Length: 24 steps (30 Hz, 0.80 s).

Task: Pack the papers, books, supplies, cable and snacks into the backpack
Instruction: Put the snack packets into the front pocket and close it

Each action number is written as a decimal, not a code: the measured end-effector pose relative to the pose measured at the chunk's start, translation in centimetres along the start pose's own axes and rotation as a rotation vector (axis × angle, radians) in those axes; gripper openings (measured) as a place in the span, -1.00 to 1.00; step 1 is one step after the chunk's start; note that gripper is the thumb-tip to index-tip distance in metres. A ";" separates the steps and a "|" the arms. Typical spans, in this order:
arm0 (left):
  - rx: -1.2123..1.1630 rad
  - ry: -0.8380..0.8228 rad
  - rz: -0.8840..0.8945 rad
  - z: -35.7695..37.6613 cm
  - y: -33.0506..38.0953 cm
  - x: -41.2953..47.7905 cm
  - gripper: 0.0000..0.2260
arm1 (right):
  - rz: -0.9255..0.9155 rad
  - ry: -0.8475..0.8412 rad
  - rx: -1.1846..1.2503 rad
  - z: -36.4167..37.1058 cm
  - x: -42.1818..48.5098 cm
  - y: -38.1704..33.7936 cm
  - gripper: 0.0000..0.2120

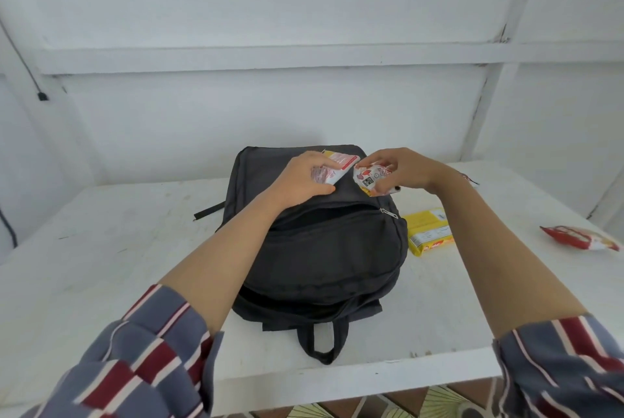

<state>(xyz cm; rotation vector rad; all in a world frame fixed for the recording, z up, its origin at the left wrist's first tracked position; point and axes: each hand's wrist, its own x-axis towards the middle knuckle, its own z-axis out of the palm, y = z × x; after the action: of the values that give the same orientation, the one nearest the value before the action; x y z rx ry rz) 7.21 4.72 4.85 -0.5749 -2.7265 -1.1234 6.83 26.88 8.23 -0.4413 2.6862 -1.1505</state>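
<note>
The left hand [300,181] had its fingers curled round a red-and-white snack packet [341,161], whose long axis ran from 8 to 2 o'clock. Just beside it at 3 o'clock, the right hand [405,169] pinched a crumpled white packet [369,179]. Both were over the far half of the black backpack [331,255], which lay flat on the white bench [101,248]. Its unzipped pocket mouth [324,215] gaped at 6 o'clock from both hands, running 9 to 3. The left hand looked slightly nearer, though the angle made that hard to judge. There were four snacks: two held, plus a yellow packet [427,232] and a red packet [580,238] lying at the bag's 3 o'clock. There was one backpack.
</note>
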 end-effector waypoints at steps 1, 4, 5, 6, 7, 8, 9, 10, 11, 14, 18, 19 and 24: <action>-0.007 -0.024 -0.006 0.2 -0.1 0.1 -0.63 | 0.020 -0.020 -0.014 -0.2 -0.1 0.0 -0.45; -0.019 -0.072 -0.017 0.5 -0.2 0.3 -0.63 | 0.069 -0.070 -0.042 -0.4 -0.1 0.4 -0.43; -0.016 -0.075 -0.014 0.5 -0.3 0.3 -0.64 | 0.075 -0.077 -0.040 -0.5 -0.1 0.6 -0.43; -0.009 -0.072 -0.013 0.5 -0.3 0.3 -0.64 | 0.081 -0.081 -0.039 -0.5 0.0 0.7 -0.43; -0.004 -0.061 -0.014 0.4 -0.3 0.2 -0.65 | 0.084 -0.085 -0.037 -0.5 0.0 0.7 -0.43; -0.012 -0.043 -0.013 0.2 -0.2 0.0 -0.67 | 0.089 -0.089 -0.034 -0.5 0.0 0.8 -0.42; -0.033 -0.016 -0.013 0.1 -0.1 -0.2 -0.70 | 0.094 -0.094 -0.029 -0.5 0.0 0.8 -0.42; -0.059 0.016 -0.017 -0.1 -0.1 -0.4 -0.75 | 0.098 -0.099 -0.024 -0.5 -0.2 0.8 -0.43; -0.079 0.050 -0.018 -0.2 -0.1 -0.7 -0.81 | 0.101 -0.105 -0.022 -0.5 -0.3 0.8 -0.42; -0.108 0.150 0.000 -0.4 -0.7 -1.9 -0.90 | 0.097 -0.115 -0.007 -0.2 -1.0 0.8 -0.41; -0.116 0.175 0.009 -0.6 -1.3 -4.2 -0.83 | 0.063 -0.105 0.047 0.5 -2.2 0.7 -0.49; -0.104 0.135 0.009 -0.7 -1.5 -4.7 -0.80 | 0.055 -0.097 0.057 0.8 -2.6 0.7 -0.49; 0.004 -0.020 0.027 -0.9 -2.6 -6.9 -0.77 | 0.006 -0.031 0.090 2.5 -4.2 0.3 -0.50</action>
<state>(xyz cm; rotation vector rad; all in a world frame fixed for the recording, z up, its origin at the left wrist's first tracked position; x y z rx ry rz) 12.45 0.37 1.99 -0.6238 -2.7292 -1.1110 11.44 26.82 6.50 -0.4332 2.5949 -1.2467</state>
